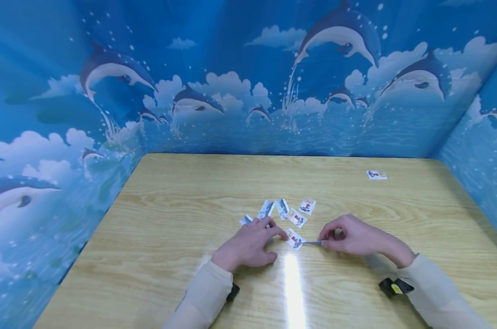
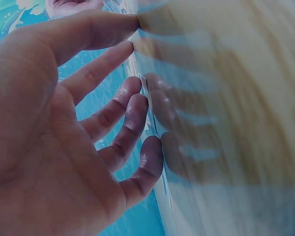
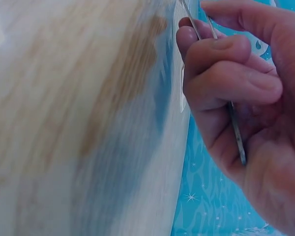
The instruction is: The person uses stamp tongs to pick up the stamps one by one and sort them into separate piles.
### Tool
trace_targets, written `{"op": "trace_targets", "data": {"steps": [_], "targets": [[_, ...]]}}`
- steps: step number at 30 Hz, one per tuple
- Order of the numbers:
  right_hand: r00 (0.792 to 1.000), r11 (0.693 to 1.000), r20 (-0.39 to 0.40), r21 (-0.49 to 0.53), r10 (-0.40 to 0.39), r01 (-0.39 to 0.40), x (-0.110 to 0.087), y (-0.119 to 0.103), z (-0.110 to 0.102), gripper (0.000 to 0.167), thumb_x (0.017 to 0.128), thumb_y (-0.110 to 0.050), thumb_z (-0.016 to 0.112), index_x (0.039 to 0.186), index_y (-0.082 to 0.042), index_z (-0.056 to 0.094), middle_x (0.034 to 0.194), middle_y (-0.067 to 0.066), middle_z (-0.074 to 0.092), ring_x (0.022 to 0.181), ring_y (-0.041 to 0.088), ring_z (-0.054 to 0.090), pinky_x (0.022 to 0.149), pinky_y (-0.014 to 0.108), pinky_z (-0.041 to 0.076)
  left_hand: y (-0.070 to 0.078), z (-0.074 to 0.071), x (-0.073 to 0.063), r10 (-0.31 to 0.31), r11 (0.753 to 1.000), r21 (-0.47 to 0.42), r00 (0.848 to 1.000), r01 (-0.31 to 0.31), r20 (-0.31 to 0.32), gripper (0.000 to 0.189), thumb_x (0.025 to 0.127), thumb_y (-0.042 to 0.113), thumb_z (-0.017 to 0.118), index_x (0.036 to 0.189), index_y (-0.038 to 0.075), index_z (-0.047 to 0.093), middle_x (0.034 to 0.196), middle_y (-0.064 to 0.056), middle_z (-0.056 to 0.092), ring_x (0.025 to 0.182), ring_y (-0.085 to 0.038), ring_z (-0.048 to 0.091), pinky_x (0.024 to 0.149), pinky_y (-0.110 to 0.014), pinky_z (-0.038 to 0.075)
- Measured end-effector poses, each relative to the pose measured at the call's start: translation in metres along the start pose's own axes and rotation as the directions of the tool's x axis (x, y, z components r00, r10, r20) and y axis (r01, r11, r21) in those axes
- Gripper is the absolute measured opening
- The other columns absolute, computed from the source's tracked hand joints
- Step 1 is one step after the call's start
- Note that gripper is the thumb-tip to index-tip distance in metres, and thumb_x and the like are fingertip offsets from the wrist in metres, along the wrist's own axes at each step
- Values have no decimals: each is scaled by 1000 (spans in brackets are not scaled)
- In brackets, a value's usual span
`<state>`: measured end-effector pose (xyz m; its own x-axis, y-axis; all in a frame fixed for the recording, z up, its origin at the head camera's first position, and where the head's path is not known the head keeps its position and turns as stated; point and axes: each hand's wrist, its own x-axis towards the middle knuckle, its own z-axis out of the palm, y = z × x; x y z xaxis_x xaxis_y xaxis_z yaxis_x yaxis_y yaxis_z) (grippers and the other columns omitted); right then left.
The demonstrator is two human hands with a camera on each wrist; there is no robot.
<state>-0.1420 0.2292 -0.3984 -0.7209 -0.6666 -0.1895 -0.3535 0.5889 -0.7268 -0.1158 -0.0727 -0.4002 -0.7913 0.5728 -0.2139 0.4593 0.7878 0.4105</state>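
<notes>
My right hand (image 1: 351, 235) holds a pair of metal tweezers (image 1: 312, 242), their tips at the right edge of a small printed card (image 1: 294, 239). In the right wrist view the tweezers' two thin arms (image 3: 237, 132) run through the curled fingers toward the palm. The left hand (image 1: 248, 242) rests on the table with its fingers spread, its index fingertip right at that card's left edge. Its fingertips (image 2: 151, 147) meet the wooden surface in the left wrist view. Just beyond the left hand lie another character card (image 1: 296, 218) and a grey-blue card (image 1: 266, 209), partly behind the fingers.
Farther back are a tilted card (image 1: 307, 205) and a second grey-blue card (image 1: 282, 209). One more card (image 1: 246, 220) peeks out left of the left hand. A lone card (image 1: 376, 175) lies near the table's (image 1: 182, 183) far right. Dolphin-print cloth (image 1: 240, 123) borders the table.
</notes>
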Motion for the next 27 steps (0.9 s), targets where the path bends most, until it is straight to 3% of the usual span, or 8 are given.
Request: {"op": "trace_targets", "data": {"steps": [19,27], "targets": [[997,997,-50,-45,-62,60,0,3,2,7,90,-14,75,97,-14,77,75,-10,64,64,0,53,56,21,48,1,-1,0,-4,1000,15,1000,3,2,50,89,29,75,136,38,60,137,5,53,117,-15,51,108,-47,45],[992,994,-82,-40,-100,97,-4,7,3,6,90,-11,75,95,-13,76,75,-11,65,64,-1,53,56,21,48,2,-2,0,1,1000,22,1000,0,-19,51,88,30,77,137,29,63,133,5,56,116,-13,53,104,-41,47]]}}
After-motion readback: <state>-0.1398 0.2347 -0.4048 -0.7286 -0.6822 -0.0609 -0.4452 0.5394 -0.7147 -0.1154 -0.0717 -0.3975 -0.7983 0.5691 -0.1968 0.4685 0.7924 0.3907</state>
